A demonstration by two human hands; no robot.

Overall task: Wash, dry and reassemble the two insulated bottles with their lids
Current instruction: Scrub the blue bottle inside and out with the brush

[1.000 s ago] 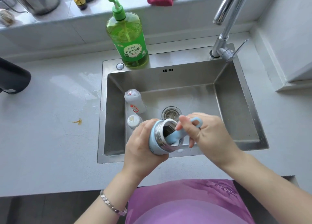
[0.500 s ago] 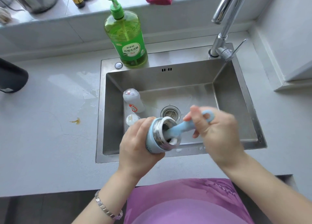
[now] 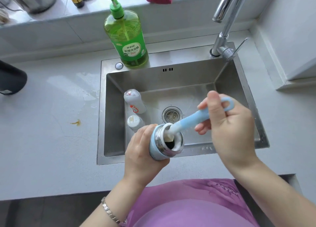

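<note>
**Scrubbing the inside of the blue bottle over the sink**

The left hand (image 3: pixel 142 152) curls round the body of the blue bottle (image 3: pixel 153 151). It holds the bottle tilted, mouth towards 2 o'clock, above the near edge of the sink (image 3: pixel 153 83), at about 6 o'clock from the drain (image 3: pixel 171 114). The right hand (image 3: pixel 229 132) pinches the handle of the bottle brush (image 3: pixel 189 120) between thumb and fingers. The brush's sponge head sits just inside the foamy mouth.

The white bottle (image 3: pixel 135 101) sits in the basin at 10 o'clock from the drain. A smaller white piece (image 3: pixel 135 122), probably a lid, lies just beside it at about 8 o'clock. The soap bottle (image 3: pixel 126 38) stands on the sink's back rim at 11 o'clock, and the faucet (image 3: pixel 222 37) at 1 o'clock.

This looks like the washing stage, with rinsing, drying and reassembly yet to come. To scrub well:
- Drive the sponge down to the bottom, not only round the neck.
- Twist the handle so the head sweeps the whole wall.
- Work the threads at the rim, where residue gathers.
- Grip the wet, soapy bottle firmly against the brush's push, since it may slip.
- Angle the mouth over the basin so the foam drips there and not on the counter.
</note>
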